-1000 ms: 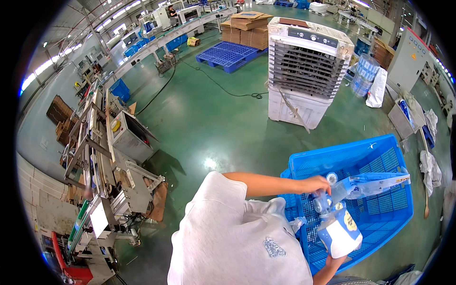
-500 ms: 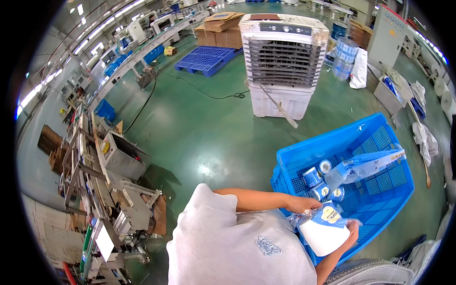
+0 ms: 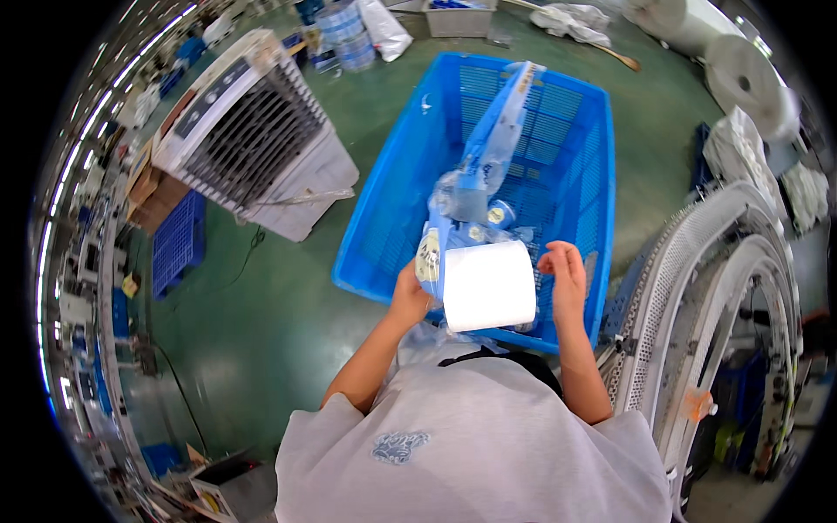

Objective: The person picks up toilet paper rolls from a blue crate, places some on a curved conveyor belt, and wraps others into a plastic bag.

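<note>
A white paper roll (image 3: 490,286) is held over the near side of a blue plastic crate (image 3: 370,218). Blue and clear printed film (image 3: 432,253) hangs off the roll's left side, leaving its white surface bare. My left hand (image 3: 410,292) is closed on the film and the roll at that side; its fingertips are partly hidden. To the right of the roll is my right hand (image 3: 567,272), apart from it, with fingers loosely bent and nothing visible in them. Below, inside the crate, lie blue-wrapped rolls (image 3: 500,214) and a long crumpled strip of clear-blue film (image 3: 497,144).
A white air cooler (image 3: 261,139) stands on the green floor to the left, with a blue pallet (image 3: 179,240) beyond it. A curved metal conveyor (image 3: 671,296) runs close on my right. Film rolls (image 3: 349,35) and a grey bin (image 3: 459,19) stand past the crate.
My view has turned right, bringing the crate in front of me. My right hand has come off the roll's wrapper, and the film now sits at the left side, in my left hand.
</note>
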`<state>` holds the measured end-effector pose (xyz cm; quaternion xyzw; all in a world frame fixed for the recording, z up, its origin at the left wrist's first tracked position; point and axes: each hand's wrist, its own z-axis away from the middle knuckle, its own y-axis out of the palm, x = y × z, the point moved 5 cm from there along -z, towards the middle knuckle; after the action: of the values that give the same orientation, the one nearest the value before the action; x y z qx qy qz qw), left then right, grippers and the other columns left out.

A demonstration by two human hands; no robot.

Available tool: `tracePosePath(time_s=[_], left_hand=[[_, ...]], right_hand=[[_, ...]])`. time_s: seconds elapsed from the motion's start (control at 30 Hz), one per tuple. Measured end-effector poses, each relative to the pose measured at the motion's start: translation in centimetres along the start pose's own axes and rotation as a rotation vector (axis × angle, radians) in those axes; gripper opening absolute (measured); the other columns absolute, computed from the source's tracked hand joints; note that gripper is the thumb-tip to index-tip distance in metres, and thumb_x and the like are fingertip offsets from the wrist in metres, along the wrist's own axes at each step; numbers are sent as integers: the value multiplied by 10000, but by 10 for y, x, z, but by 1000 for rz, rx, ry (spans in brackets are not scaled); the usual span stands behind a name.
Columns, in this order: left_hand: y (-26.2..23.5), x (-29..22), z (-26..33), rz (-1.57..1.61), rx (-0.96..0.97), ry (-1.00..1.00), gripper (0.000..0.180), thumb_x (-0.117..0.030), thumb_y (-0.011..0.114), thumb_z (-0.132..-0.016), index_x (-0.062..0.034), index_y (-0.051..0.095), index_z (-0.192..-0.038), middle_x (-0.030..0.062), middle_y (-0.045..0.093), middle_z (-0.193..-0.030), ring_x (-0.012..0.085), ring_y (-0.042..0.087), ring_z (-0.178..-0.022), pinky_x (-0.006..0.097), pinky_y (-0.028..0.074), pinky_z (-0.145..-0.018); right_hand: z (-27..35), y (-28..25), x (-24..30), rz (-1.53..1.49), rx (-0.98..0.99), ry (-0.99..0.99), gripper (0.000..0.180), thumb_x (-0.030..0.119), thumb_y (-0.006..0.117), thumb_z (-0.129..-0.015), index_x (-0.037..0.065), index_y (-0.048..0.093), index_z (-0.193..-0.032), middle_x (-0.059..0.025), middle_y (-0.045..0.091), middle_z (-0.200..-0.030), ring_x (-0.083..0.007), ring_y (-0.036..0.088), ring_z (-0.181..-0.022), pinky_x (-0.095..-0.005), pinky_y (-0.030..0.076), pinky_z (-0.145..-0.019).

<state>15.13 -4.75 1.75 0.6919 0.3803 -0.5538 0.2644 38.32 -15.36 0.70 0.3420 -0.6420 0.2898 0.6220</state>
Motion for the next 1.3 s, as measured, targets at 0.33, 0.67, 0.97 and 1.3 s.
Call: tracePosePath(time_s=[0.33,0.67,0.97,1.3], left_hand=[[46,-8,-8,-196,148,216,284,-29,626,-743,9,553,-1015,147,622,-894,246,612,-823,322,469,-715],[-4,82,-44,404,-33,-347,379,-239,441,-915,2,463,-1206,83,569,-1081,187,539,-999,294,400,-886],[16,122,-98,-115,307,-610,323,-214,591,-809,11,582,-1040,90,625,-972,240,597,-857,321,452,-754],[40,319,-90,-577,538,-57,294,25,522,-633,-41,536,-919,175,602,-820,337,587,-833,361,450,-760]], right_hand=[[38,-32,37,-365,179,136,746,167,674,-752,30,267,-1361,-131,497,-1202,-190,482,-1102,-293,355,-939],[64,-128,25,-412,-231,-54,776,144,665,-751,56,223,-1383,-102,457,-1263,-209,457,-1146,-336,339,-968],[105,-302,11,454,-658,-118,533,65,661,-755,80,449,-1243,-117,584,-1056,-189,568,-931,-287,461,-765],[156,-393,-147,1599,419,824,478,136,776,-542,351,663,-953,-20,644,-954,-283,471,-1128,-534,197,-1048]])
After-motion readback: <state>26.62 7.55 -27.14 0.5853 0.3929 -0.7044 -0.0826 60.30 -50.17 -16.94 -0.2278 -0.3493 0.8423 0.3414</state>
